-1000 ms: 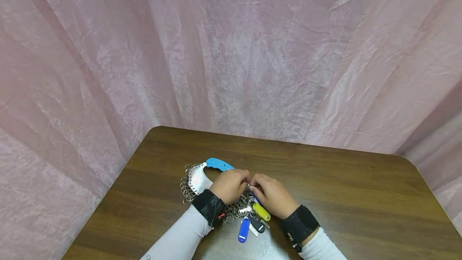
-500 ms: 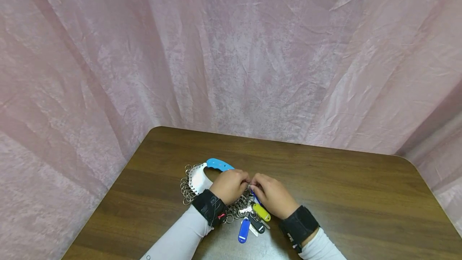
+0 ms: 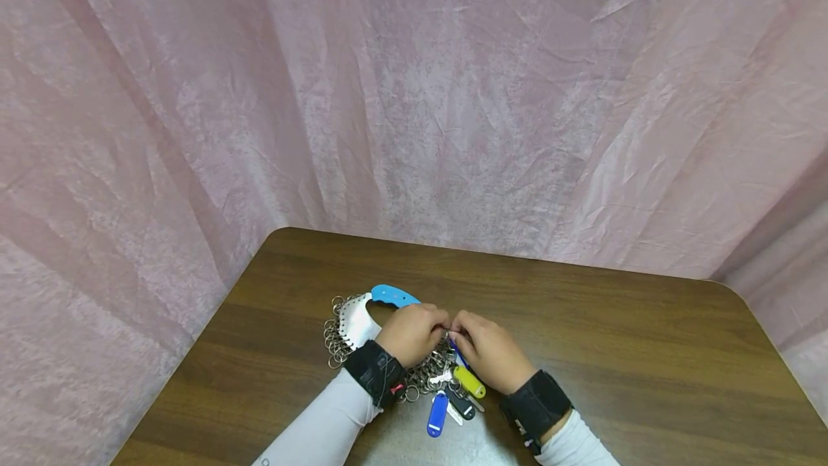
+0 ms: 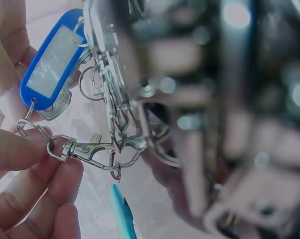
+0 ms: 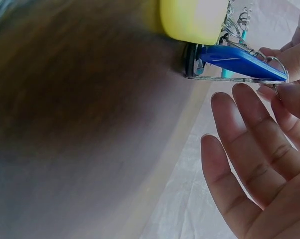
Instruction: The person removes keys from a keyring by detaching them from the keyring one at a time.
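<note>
A metal key holder [image 3: 355, 322] with a blue handle [image 3: 394, 295] and many small rings lies on the table under my left hand [image 3: 410, 335]. Thumb and fingers of that hand meet my right hand [image 3: 489, 354] fingertip to fingertip, both pinching at a small split ring [image 4: 35, 130]. On this ring hang a blue key tag [image 4: 53, 59] and a key [image 4: 57, 105]. A swivel clasp [image 4: 92, 149] links it to the holder's rings. In the right wrist view, the blue tag hangs beside the pinching fingers [image 5: 257, 119], below a yellow key tag [image 5: 194, 20].
Another blue key tag [image 3: 437, 414], a black key tag [image 3: 460, 403] and several keys [image 3: 456, 416] lie in front of the hands. Brown wooden table [image 3: 621, 351] extends to both sides. A pink curtain [image 3: 453, 106] hangs behind it.
Both hands' fingertips have shifted very slightly right while still pinching at the ring. The holder, tags and keys stay practically where they were.
</note>
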Tool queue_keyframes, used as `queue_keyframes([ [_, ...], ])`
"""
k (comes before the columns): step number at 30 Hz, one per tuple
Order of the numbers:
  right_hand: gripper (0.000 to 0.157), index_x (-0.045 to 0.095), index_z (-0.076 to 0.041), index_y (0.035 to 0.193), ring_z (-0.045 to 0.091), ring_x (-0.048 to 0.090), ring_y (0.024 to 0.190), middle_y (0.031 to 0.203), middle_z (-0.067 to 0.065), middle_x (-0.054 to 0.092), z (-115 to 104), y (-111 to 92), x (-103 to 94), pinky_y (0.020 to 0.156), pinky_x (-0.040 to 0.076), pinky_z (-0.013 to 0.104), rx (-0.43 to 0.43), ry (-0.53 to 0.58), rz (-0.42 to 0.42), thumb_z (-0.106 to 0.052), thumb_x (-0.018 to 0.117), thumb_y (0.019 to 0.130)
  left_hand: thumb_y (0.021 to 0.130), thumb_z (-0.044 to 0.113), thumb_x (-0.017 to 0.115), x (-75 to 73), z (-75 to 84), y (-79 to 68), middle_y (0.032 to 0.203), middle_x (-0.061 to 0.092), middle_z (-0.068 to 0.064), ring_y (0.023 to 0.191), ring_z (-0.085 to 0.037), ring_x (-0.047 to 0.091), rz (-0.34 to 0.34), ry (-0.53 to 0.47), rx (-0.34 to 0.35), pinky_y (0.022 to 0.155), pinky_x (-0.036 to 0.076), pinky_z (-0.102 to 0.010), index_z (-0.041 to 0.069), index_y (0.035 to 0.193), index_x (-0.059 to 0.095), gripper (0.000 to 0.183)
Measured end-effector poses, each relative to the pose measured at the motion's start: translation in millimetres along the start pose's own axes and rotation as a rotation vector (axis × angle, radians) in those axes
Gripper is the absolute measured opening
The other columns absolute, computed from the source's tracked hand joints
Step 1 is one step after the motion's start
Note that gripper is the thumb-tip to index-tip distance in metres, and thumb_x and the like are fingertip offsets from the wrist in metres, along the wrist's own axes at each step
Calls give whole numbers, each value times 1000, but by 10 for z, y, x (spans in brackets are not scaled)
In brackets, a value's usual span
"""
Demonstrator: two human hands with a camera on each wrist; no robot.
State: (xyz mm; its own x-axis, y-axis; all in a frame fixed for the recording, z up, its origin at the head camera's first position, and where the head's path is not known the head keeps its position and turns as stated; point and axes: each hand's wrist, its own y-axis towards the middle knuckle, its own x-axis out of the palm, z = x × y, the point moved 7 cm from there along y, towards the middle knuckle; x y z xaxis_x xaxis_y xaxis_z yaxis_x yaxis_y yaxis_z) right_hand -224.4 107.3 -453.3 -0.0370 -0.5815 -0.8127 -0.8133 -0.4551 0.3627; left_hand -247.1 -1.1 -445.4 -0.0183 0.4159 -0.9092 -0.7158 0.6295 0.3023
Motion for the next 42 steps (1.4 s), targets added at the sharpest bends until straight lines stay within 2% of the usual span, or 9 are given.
queue_keyframes([
  [15,12,54,-18,87,6,48,67,80,-11,50,-20,-6,4,59,43,26,9,-2,14,-12,64,90,83,7,65,-16,43,-22,79,58,11,73,-5,54,14,1,24,65,45,-22,20,84,66,14],
  [23,13,53,-19,87,4,48,67,79,-11,50,-25,-15,-3,58,43,25,-3,-12,21,-11,64,89,83,9,66,-12,14,-9,80,57,10,73,-5,52,-9,-26,-55,64,45,-23,20,85,64,11],
  [27,10,55,-20,88,4,48,69,81,-12,51,-29,-14,2,60,44,25,-28,-13,27,-13,62,91,83,11,66,-4,-5,-13,78,54,10,70,-5,51,5,-19,-66,61,44,-23,20,84,64,9],
  [32,5,58,-20,90,4,49,70,83,-13,51,-42,-15,2,60,45,26,-54,-10,35,-17,62,92,86,13,64,32,-40,-12,81,59,9,72,-5,54,-6,-8,-90,63,46,-24,20,87,65,7],
  [38,9,60,-18,90,3,46,66,81,-14,47,-49,-16,1,58,43,24,-54,5,25,-14,68,87,87,15,63,34,-73,-19,77,58,10,69,-5,53,-23,-14,-134,61,45,-25,20,84,65,6],
  [42,8,61,-18,90,3,45,66,80,-14,46,-48,-14,9,57,42,23,-50,3,14,-14,68,87,85,15,65,22,-80,-20,73,55,12,65,-4,50,-23,-28,-139,57,43,-23,21,81,63,7],
])
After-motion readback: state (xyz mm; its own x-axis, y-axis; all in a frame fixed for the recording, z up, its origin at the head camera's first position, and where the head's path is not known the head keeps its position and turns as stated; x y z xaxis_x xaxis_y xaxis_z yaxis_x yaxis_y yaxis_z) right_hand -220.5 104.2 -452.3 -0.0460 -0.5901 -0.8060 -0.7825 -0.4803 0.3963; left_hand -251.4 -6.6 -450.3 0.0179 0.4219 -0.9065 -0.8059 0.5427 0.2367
